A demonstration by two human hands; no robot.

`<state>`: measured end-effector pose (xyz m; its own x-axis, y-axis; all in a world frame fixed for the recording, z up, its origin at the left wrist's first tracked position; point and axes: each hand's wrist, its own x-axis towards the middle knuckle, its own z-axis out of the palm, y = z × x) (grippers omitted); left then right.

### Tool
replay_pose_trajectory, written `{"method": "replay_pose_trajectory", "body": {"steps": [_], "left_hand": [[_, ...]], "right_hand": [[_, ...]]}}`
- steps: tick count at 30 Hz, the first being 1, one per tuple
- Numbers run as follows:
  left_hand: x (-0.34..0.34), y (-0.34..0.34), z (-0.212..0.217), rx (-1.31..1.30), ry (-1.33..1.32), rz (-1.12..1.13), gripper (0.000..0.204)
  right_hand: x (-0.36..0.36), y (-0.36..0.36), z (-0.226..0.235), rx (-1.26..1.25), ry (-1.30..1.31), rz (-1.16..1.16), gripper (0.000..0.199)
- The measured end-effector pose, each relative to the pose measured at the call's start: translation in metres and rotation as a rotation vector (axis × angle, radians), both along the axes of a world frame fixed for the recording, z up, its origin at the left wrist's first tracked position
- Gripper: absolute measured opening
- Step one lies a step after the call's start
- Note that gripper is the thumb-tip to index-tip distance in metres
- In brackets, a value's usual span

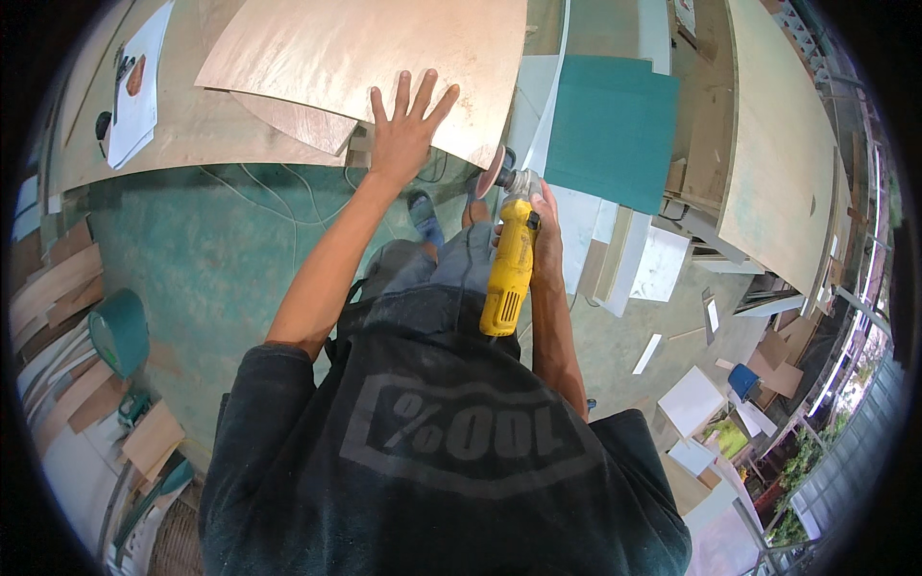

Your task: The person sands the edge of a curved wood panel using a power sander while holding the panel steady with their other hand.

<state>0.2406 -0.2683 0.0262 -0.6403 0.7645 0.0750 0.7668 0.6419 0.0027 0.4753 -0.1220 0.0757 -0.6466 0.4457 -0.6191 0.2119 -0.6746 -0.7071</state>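
One left hand touches plywood; right hand grips grinder.

"What lies at the upper left?"

"Tilted white paper sheets."

"And to the right?"

"A flat, dark-green rectangular sheet; farther right, a large pale plywood panel. Lower than the green one, a four-sided white panel with grey veining."

"Far left?"

"A rounded green object, material unclear, beside brown wooden offcuts."

"Lower right?"

"Leafy green plants."
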Motion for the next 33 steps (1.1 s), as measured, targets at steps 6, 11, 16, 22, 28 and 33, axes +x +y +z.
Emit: {"method": "replay_pose_trajectory", "body": {"steps": [6, 11, 16, 22, 28, 33], "left_hand": [[0.000, 0.000, 0.001, 0.016, -0.059, 0.003, 0.103], [0.000, -0.001, -0.001, 0.037, -0.077, -0.003, 0.106], [0.002, 0.000, 0.005, -0.021, -0.128, 0.002, 0.114], [0.001, -0.001, -0.002, 0.001, -0.088, 0.004, 0.119], [0.000, -0.002, 0.002, 0.024, -0.092, -0.002, 0.118], [0.002, -0.003, -0.001, 0.043, -0.037, -0.002, 0.118]], "right_hand": [[-0.002, 0.003, 0.000, 0.046, -0.003, 0.022, 0.082], [0.000, 0.005, -0.004, 0.058, -0.016, 0.048, 0.082], [-0.001, 0.007, -0.006, 0.068, -0.016, 0.038, 0.081], [-0.006, 0.012, -0.010, 0.064, -0.005, 0.038, 0.080], [-0.004, 0.011, -0.020, -0.045, 0.039, 0.005, 0.079], [0.001, 0.006, -0.005, -0.044, -0.009, -0.007, 0.080]]}}
